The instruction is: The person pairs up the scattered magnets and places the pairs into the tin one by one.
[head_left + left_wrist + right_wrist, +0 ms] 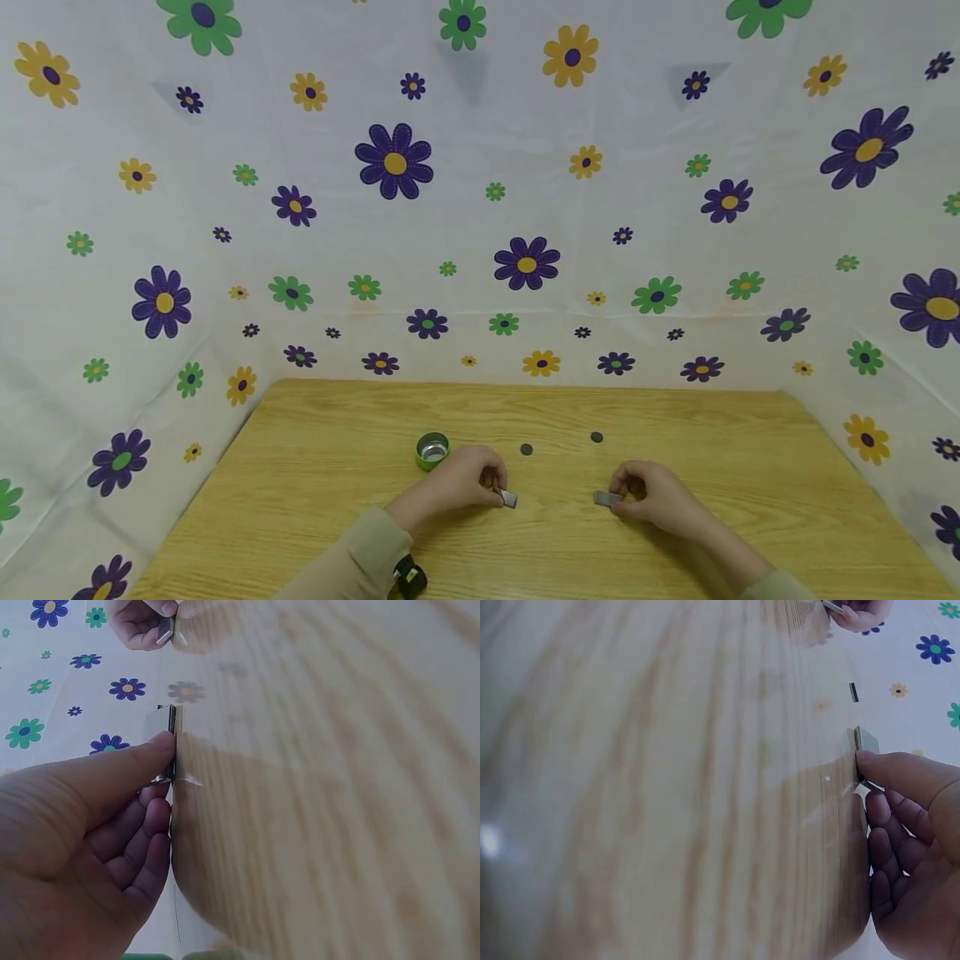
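Observation:
My left hand (467, 483) pinches a small flat rectangular metal piece (509, 498) at the tabletop, thumb on its face in the left wrist view. Across from it, my right hand (660, 502) pinches a similar grey rectangular piece (603, 498) by its right end. The right wrist view has this piece (868, 741) close against the wood, with the thumb on it and the other fingers curled below. A gap of bare wood separates the two pieces. Beyond the hands lie two small dark discs, one nearer the left (527, 449) and one farther right (596, 437).
A round green tin (422, 457) with a silvery inside stands just behind my left hand. The wooden table (315, 475) is bordered at the back and sides by a white flower-patterned cloth (465, 225). A black device (410, 577) sits at my left wrist.

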The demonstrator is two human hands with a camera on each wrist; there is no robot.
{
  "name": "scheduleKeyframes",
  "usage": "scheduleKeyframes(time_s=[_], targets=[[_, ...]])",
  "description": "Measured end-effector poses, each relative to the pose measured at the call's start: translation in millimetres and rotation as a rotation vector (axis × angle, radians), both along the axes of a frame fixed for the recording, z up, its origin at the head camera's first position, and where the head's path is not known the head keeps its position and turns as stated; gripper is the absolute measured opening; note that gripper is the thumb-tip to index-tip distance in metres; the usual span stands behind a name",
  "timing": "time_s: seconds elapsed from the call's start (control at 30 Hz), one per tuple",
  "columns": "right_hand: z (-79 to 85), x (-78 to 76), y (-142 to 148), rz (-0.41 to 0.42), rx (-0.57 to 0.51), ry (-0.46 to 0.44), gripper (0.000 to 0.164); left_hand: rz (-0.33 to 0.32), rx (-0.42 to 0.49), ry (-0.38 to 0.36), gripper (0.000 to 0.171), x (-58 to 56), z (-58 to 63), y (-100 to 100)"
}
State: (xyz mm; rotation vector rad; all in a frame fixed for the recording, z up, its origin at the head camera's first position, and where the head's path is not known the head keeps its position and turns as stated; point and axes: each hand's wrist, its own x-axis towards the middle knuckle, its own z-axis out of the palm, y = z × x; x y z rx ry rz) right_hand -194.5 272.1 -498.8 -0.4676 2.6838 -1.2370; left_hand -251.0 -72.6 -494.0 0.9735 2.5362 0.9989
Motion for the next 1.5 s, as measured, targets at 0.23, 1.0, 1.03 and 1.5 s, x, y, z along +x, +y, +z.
scheduleKeyframes(time_s=[0.23,1.0,1.03,1.5], targets=[[2.8,-0.5,0.2,0.002,-0.026,-0.036,0.019,-0.017,0.017,-0.043,0.018,-1.6,0.6,-0.9],[9.7,0.2,-5.0,-0.14,0.058,-0.005,0.01,0.073,0.126,-0.155,0.004,-1.3,2.4,-4.2],[9.9,0.1,-5.1,-0.141,0.058,-0.008,0.01,0.075,0.132,-0.156,0.004,-1.1,2.5,-4.1],[17.2,-2.2,-13.5,-0.163,0.039,-0.023,0.012,0.166,0.175,-0.157,0.007,-0.4,-1.7,1.3]])
